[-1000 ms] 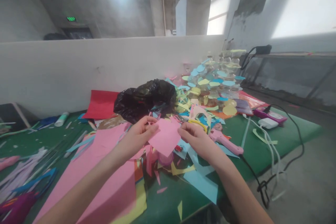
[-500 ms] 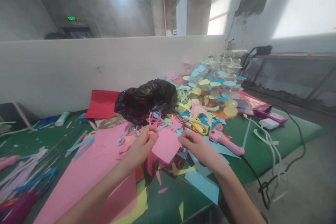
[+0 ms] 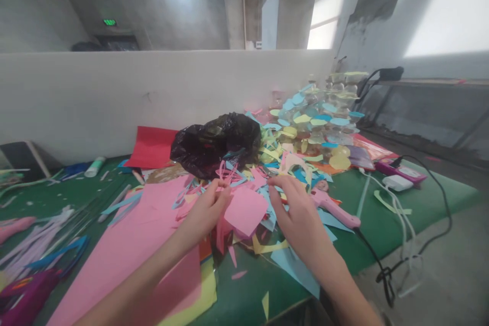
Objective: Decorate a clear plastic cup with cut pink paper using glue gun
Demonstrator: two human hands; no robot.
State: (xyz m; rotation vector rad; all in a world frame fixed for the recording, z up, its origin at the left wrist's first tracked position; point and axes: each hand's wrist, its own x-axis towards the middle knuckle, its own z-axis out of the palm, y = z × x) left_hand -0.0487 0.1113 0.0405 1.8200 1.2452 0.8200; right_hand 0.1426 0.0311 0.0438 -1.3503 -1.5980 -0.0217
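one green table (image 3: 382,204) strewn with paper scraps (image 3: 305,127), big pink sheet (image 3: 148,229) lying at the near left. black bag (image 3: 216,143) behind, pink glue gun (image 3: 334,208) to the right. small pink paper square (image 3: 246,210) up over the clutter, pinched at its left corner by left hand (image 3: 204,211). right hand (image 3: 300,211) just beside its right edge, fingers loosely spread, contact unclear.

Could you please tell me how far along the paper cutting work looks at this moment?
Done: many cut blue and yellow paper shapes lie piled. In hand: the left hand pinches a small pink paper piece; the right hand hovers beside it. Left: a large uncut pink paper sheet.
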